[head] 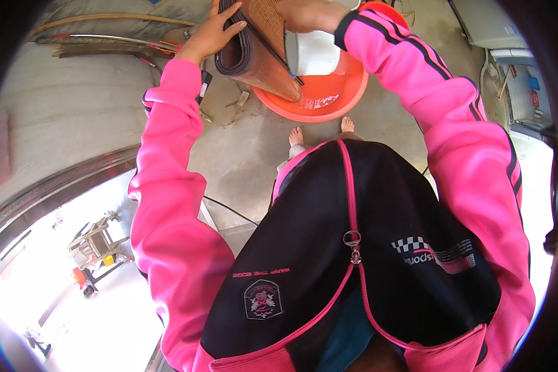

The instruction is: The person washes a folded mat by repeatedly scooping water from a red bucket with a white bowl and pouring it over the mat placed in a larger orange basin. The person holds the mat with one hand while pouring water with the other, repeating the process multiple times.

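Note:
My left hand [223, 30], fingers spread, presses against the side of a rolled brown woven mat [265, 60] with a dark underside. The roll is tilted, its lower end over a wide orange plastic basin [325, 100] that stands on the floor by my bare feet. My right hand [302, 14] is at the far side of the mat near the top edge; its fingers are partly hidden, so its grip is unclear. A white container [317, 53] is in the basin, below my right wrist. A dark strap or cord runs along the mat.
Beyond the basin is a red tub [388, 14]. Long poles and a wooden board [107, 50] lie at the upper left. A pale appliance [488, 23] stands at the upper right. A black cable [230, 209] crosses the floor left of my body.

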The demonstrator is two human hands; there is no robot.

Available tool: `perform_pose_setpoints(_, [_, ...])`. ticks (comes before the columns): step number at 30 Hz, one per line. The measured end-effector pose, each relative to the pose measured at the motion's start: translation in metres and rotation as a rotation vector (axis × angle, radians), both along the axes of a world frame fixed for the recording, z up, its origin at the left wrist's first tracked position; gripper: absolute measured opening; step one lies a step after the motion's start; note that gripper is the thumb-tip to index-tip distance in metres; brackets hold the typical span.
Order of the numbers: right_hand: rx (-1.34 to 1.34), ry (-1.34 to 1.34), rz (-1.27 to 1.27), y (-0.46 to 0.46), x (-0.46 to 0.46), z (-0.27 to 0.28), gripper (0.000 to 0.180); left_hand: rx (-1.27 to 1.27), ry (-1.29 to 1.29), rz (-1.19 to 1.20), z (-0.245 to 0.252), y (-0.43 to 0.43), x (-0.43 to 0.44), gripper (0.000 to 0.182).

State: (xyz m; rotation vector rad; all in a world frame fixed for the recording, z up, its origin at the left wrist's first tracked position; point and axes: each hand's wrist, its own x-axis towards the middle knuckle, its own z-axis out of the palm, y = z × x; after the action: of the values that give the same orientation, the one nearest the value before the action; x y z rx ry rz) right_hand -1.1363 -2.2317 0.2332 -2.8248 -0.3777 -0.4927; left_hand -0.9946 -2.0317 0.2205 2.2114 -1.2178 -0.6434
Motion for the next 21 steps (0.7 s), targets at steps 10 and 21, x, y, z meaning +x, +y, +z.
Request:
perform_pose_setpoints(10, [0.254,0.423,-0.431,-0.132,-0.078,-0.074,0.034,-0.037,-0.079,-0.019,0.003,0.006,0.003,0.058])
perform_pose_setpoints(21, [0.815,0.563,-0.587,-0.298,-0.194,-0.192,0.037,-0.002,0.009,0.297,0.034,-0.032,-0.076,0.065])
